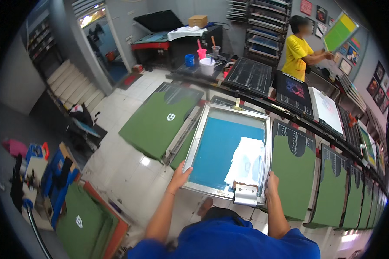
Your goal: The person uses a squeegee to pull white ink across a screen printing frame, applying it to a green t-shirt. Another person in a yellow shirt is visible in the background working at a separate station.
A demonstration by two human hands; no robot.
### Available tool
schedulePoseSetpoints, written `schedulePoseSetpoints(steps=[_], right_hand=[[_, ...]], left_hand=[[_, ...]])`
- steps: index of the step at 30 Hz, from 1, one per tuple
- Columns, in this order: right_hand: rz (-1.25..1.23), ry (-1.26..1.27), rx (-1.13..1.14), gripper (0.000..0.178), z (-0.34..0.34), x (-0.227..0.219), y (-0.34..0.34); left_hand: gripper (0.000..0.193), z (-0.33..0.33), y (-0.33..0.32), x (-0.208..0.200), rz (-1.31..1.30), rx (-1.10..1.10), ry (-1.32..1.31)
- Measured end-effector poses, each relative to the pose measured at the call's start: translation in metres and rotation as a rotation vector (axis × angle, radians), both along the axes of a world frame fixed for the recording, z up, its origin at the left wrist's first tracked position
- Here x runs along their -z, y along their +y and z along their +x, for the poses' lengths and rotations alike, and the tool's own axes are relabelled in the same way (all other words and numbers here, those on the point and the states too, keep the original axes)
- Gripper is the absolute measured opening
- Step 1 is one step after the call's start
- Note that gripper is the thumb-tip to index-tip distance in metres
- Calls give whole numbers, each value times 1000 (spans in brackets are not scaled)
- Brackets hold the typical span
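Between my two hands is a screen printing frame (194,146) with a silver metal rim and blue mesh. White ink (246,157) is smeared over the lower right part of its mesh. My left hand (181,178) is closed on the near left corner, and my right hand (272,184) grips the right side close to the near corner. A squeegee (245,194) with a metal handle lies across the near edge, beside my right hand. Under and beside the frame, green shirt pieces (149,123) lie on dark printing boards; one bears a small white emblem.
More boards with green fabric (294,181) run off to the right. Ink pots (207,67) stand on the bench ahead. A person in a yellow shirt (294,54) holds another frame (340,32) at back right. Stacked green fabric (80,220) lies at lower left, near a blue machine (58,183).
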State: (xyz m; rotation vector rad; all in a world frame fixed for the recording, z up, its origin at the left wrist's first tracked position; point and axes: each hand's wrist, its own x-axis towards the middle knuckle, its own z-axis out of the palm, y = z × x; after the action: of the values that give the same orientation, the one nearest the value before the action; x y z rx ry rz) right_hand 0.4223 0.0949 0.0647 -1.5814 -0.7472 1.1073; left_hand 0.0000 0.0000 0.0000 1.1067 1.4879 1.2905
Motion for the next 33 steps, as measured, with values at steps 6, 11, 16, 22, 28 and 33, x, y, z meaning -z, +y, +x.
schedulePoseSetpoints(steps=[6, 11, 16, 22, 28, 33], right_hand=[[-2, 66, 211, 26, -136, 61, 28], [-130, 48, 181, 28, -140, 81, 39], [-162, 62, 163, 27, -150, 82, 59], [-131, 66, 133, 31, -159, 78, 65], [-191, 220, 177, 36, -161, 81, 69], [-223, 289, 190, 35, -159, 79, 65]], left_hand=[[67, -141, 71, -12, -97, 53, 201], [65, -151, 100, -4, -177, 87, 209], [64, -164, 124, -15, -177, 122, 181], [57, -176, 139, -11, -226, 73, 158], [41, -181, 146, -13, -239, 4, 16], [43, -174, 151, -20, -346, -80, -208]])
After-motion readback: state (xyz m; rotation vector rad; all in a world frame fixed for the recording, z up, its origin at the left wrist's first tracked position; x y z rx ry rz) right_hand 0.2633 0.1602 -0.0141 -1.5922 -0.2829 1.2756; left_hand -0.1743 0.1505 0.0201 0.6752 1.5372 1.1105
